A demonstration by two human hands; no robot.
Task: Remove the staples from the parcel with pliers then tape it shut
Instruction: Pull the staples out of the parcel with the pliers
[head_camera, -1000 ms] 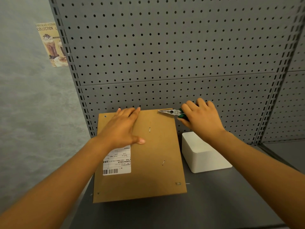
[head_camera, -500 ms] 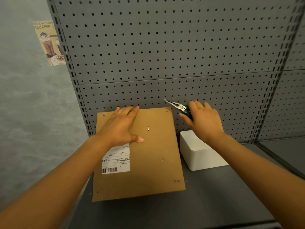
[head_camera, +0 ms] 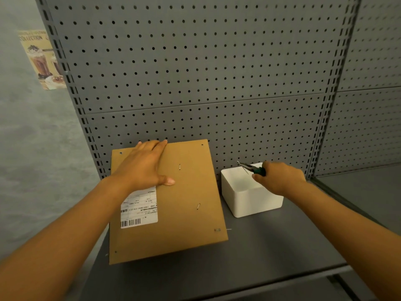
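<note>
Lying flat on the grey shelf (head_camera: 271, 253), the brown cardboard parcel (head_camera: 173, 224) sits just in front of the pegboard back panel (head_camera: 195, 72), printed shipping label (head_camera: 140, 210) toward its near left. Showing three staples yet to pull: one upper staple (head_camera: 179, 167) near the middle, one lower staple (head_camera: 198, 206) toward the right, one edge staple (head_camera: 217, 230) at the near right corner. Pressing down on the far left part with the left hand (head_camera: 144, 168), fingers straight and flat, thumb spread. Gripping the green-handled needle-nose pliers (head_camera: 252, 169) in the right hand (head_camera: 280, 178), fingers curled round the handles, tips poised over the open white bin (head_camera: 251, 192) just right of the parcel. Cannot tell whether a staple sits in the tips.

Likely dropping a pulled staple, so: open the tips well over the bin's mouth, not its rim, and check that nothing clings. Then bring the tips low to the next staple, slide under its crown, and lever up gently rather than yank, sparing the cardboard. Shift the flat palm close beside each staple to stop the sheet lifting.
</note>
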